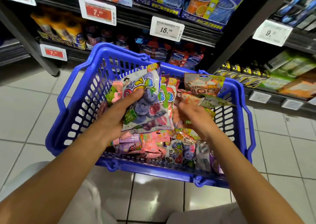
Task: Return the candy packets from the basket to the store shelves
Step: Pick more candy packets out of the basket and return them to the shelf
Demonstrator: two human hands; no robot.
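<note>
Your left hand (pixel 119 110) clamps a fanned stack of gummy packets, the grape packet (pixel 145 107) on top, just above the blue basket (pixel 71 114). That frees your right hand (pixel 193 115), fingers loosely curled, reaching among loose packets; whether it grips any I cannot tell.

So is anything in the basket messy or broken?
Messy, yes. The candy packets lie jumbled in the blue basket, and an orange packet pokes up over the far rim. The left hand grips a purple packet. Nothing looks torn or spilled.
</note>
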